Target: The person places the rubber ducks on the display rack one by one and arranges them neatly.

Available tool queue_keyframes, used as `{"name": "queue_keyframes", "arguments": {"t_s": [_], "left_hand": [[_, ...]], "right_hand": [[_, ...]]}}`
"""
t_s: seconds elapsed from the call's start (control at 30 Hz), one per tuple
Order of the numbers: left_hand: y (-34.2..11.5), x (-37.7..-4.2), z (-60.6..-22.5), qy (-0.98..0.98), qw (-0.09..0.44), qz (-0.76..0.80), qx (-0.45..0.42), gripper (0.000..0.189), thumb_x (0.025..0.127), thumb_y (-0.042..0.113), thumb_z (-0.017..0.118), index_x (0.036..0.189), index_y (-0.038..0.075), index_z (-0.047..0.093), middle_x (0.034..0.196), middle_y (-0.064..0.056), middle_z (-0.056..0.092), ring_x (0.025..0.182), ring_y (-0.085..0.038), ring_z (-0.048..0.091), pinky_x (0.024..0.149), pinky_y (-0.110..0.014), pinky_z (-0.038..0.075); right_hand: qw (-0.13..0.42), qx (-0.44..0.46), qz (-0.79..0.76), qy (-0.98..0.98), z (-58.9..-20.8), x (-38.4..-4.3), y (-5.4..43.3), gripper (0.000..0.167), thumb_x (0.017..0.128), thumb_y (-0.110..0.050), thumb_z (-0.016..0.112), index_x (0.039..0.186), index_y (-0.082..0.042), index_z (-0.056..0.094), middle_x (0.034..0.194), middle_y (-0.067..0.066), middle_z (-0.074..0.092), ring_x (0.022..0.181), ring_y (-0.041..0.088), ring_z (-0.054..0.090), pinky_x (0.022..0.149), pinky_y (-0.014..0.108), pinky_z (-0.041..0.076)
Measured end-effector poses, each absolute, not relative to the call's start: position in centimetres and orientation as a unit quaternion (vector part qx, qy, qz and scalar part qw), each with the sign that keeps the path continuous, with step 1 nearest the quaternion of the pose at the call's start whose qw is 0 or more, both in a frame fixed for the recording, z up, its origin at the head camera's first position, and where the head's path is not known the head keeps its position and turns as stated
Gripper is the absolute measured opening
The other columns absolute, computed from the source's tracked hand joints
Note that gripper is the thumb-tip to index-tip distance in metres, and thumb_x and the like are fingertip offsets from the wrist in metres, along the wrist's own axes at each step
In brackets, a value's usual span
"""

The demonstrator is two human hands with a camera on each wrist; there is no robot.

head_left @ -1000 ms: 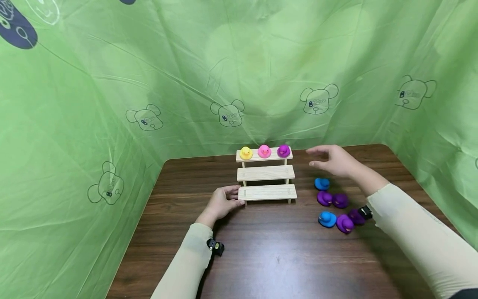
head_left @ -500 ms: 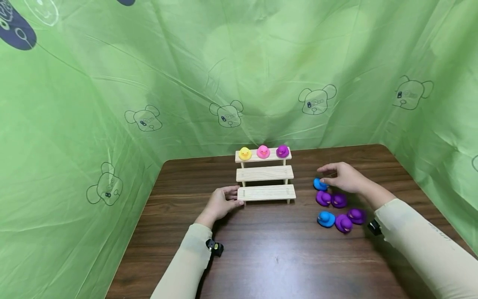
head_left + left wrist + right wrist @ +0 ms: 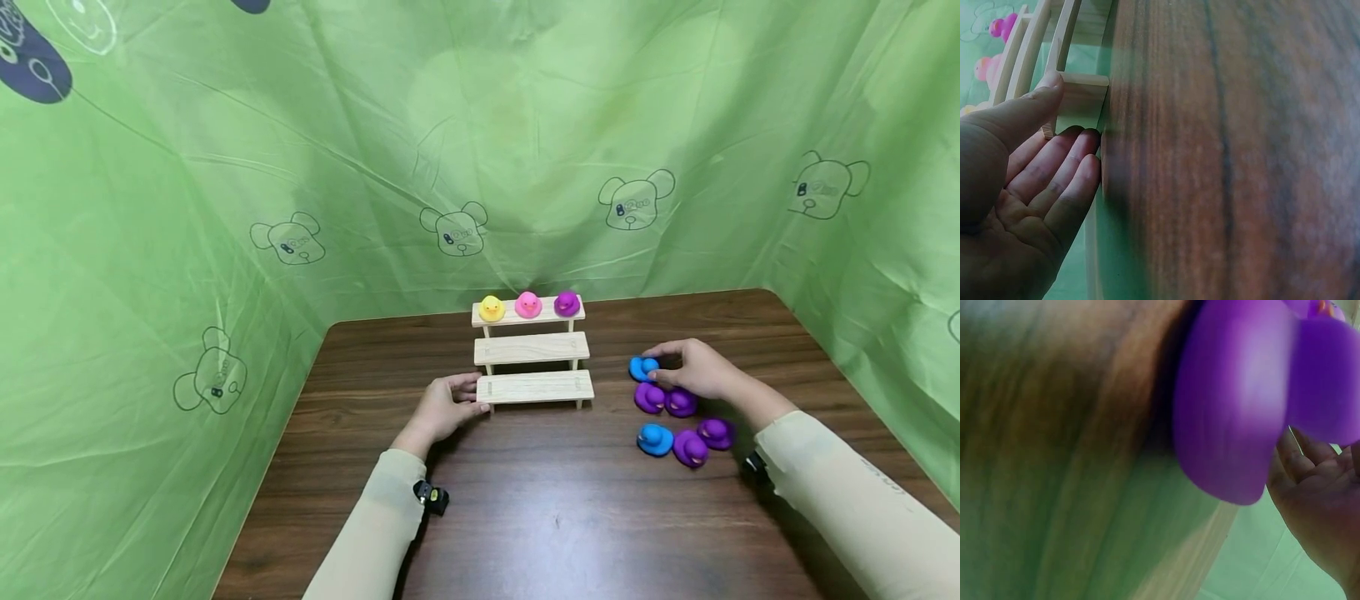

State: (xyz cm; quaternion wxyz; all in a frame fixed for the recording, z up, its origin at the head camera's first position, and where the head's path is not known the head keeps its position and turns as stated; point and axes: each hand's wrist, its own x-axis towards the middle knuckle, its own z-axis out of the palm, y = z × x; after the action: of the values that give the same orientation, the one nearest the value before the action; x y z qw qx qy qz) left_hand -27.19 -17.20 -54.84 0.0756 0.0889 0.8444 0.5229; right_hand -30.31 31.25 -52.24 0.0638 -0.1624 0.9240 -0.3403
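A three-tier wooden display stand (image 3: 534,387) stands on the table. My left hand (image 3: 442,408) holds the left end of its lowest step, the thumb at the front edge and the fingers behind; the left wrist view shows the thumb against the wood. At the right, my right hand (image 3: 697,367) has thumb and fingers on either side of a blue rubber duck (image 3: 640,368), which sits on the table. Purple ducks (image 3: 649,398) lie just in front of it. In the right wrist view a near purple duck (image 3: 1229,406) hides the fingertips.
On the top step sit a yellow duck (image 3: 492,308), a pink duck (image 3: 528,305) and a purple duck (image 3: 567,304). Another blue duck (image 3: 655,440) and two purple ducks (image 3: 690,448) lie nearer on the table (image 3: 555,517). A green curtain (image 3: 360,167) surrounds the table.
My right hand has come down from beside the top step toward the front right, and its thumb and fingers have closed about the blue duck. The left hand has stayed at the stand.
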Motion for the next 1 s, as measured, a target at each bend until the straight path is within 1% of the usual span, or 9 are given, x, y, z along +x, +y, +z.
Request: {"name": "queue_keyframes", "arguments": {"t_s": [0.3, 0.53, 0.67, 0.87, 0.93, 1.0], "left_hand": [[-17.2, -27.1, -54.9, 0.838, 0.077, 0.532, 0.090, 0.060, 0.085, 0.006, 0.089, 0.140, 0.003, 0.066, 0.122, -0.013, 0.073, 0.106, -0.023, 0.074, 0.082, -0.026, 0.062], [-17.3, -27.1, -54.9, 0.841, 0.076, 0.528, 0.091, 0.060, 0.085, 0.007, 0.089, 0.140, 0.004, 0.066, 0.122, -0.012, 0.073, 0.106, -0.023, 0.073, 0.083, -0.027, 0.062], [-17.3, -27.0, -54.9, 0.842, 0.077, 0.526, 0.091, 0.060, 0.085, 0.008, 0.089, 0.140, 0.004, 0.066, 0.122, -0.012, 0.073, 0.106, -0.023, 0.073, 0.083, -0.027, 0.061], [-17.3, -27.0, -54.9, 0.841, 0.073, 0.527, 0.095, 0.060, 0.085, 0.007, 0.089, 0.140, 0.003, 0.066, 0.121, -0.013, 0.074, 0.106, -0.024, 0.074, 0.084, -0.027, 0.062], [-17.3, -27.0, -54.9, 0.840, 0.072, 0.530, 0.097, 0.060, 0.085, 0.006, 0.089, 0.140, 0.003, 0.066, 0.121, -0.013, 0.074, 0.106, -0.024, 0.074, 0.084, -0.027, 0.061], [-17.3, -27.1, -54.9, 0.838, 0.073, 0.532, 0.097, 0.060, 0.085, 0.006, 0.089, 0.140, 0.003, 0.066, 0.121, -0.013, 0.074, 0.106, -0.024, 0.074, 0.084, -0.027, 0.062]], "right_hand": [[0.062, -0.147, -0.334, 0.929, -52.6, -30.2, 31.1, 0.036, 0.096, -0.029, 0.079, 0.129, -0.014, 0.075, 0.127, 0.018, 0.071, 0.124, 0.038, 0.061, 0.103, 0.059, 0.049], [0.055, -0.144, -0.335, 0.930, -52.9, -30.2, 31.1, 0.035, 0.096, -0.029, 0.079, 0.128, -0.015, 0.076, 0.126, 0.017, 0.072, 0.115, 0.031, 0.063, 0.099, 0.054, 0.050], [0.039, -0.150, -0.346, 0.925, -52.7, -30.2, 30.9, 0.034, 0.096, -0.026, 0.080, 0.127, -0.012, 0.076, 0.122, 0.016, 0.073, 0.110, 0.031, 0.064, 0.097, 0.052, 0.051], [0.017, -0.157, -0.360, 0.919, -51.5, -30.1, 29.9, 0.036, 0.095, -0.024, 0.081, 0.127, -0.009, 0.075, 0.118, 0.012, 0.075, 0.113, 0.031, 0.068, 0.097, 0.050, 0.053], [0.016, -0.159, -0.366, 0.917, -51.0, -30.0, 29.3, 0.036, 0.095, -0.024, 0.081, 0.127, -0.009, 0.075, 0.118, 0.011, 0.076, 0.112, 0.031, 0.069, 0.096, 0.048, 0.055], [0.014, -0.162, -0.371, 0.914, -50.5, -29.9, 28.7, 0.037, 0.095, -0.024, 0.082, 0.127, -0.009, 0.074, 0.118, 0.010, 0.075, 0.109, 0.029, 0.071, 0.093, 0.042, 0.057]]}}
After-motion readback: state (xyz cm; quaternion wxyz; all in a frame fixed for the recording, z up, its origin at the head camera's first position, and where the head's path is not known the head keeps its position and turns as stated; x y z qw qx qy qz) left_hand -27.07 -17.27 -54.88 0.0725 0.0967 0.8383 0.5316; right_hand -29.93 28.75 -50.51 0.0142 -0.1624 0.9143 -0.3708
